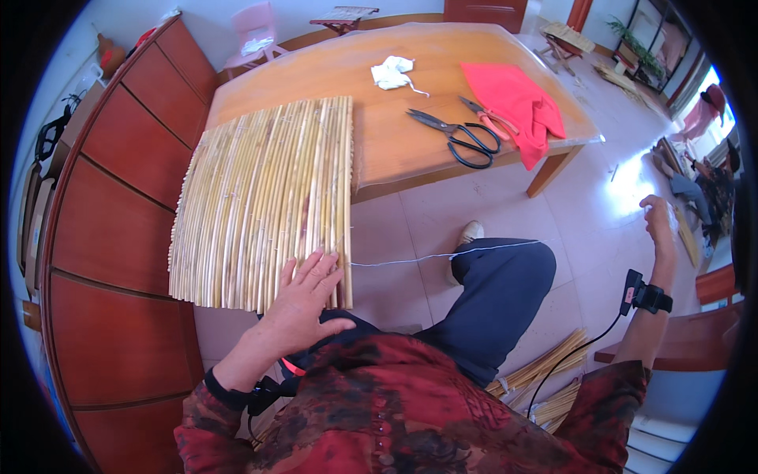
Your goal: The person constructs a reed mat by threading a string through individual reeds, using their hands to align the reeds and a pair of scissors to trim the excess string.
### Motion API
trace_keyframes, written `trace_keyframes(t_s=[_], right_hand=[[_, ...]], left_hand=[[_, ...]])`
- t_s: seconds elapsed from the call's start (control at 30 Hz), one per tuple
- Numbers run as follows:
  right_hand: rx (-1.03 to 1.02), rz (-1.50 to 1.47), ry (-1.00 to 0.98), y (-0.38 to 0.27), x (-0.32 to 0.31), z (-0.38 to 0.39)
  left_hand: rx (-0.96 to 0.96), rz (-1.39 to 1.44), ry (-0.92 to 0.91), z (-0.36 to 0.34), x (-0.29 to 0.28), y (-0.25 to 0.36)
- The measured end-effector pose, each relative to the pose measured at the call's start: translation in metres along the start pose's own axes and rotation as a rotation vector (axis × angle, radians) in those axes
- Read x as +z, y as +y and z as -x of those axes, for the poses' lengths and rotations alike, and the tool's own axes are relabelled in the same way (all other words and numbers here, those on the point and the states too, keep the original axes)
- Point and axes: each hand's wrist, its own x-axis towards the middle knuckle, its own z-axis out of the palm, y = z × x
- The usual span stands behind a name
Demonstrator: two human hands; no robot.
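A mat of reed stalks (260, 197) tied side by side lies on the table's left part, its near end reaching past the table edge. My left hand (304, 296) rests flat on the mat's near right corner, fingers spread. From the mat's right edge a thin white string (418, 258) stretches right across my raised knee. Far out to the right, my right hand (657, 221) is raised, with its fingers closed at the string's end; the last stretch of string is too faint to follow.
On the wooden table (316, 67) lie black-handled scissors (454, 130), red-handled pliers (493, 118), a red cloth (513, 99) and a crumpled white cloth (392, 73). A red-brown cabinet (110, 221) borders the left. Reed bundles (553, 367) lie on the floor. Another person (699, 186) sits far right.
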Motion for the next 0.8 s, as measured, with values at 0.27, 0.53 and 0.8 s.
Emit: trace_keyframes(t_s=[0.27,0.53,0.8], right_hand=[[-0.032,-0.252,0.031,-0.001,0.007,0.021],[0.033,-0.031,-0.095,0.041,-0.011,0.038],[-0.493,-0.322,0.054,-0.042,0.016,0.068]], left_hand=[[0.258,-0.193,-0.040,-0.075,0.016,0.015],[0.056,0.666,-0.091,-0.116,-0.011,0.023],[0.044,1.150,-0.056,-0.123,-0.066,0.052]])
